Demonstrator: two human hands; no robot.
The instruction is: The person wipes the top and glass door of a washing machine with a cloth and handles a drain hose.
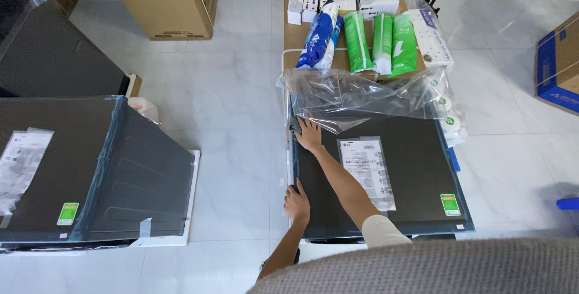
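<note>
Closest in, left hand (297, 202) has its grip curled around the near left edge of the big black appliance (416, 173) standing on the tiled floor (235, 101). Further up, right hand (309, 135) lies open and flat on its top, right at the loose clear plastic wrap (356, 98). Beyond that, green wipe packs (380, 44).

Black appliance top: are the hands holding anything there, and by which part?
Left hand grips the black appliance at its left edge; right hand rests near the clear plastic wrap.
</note>
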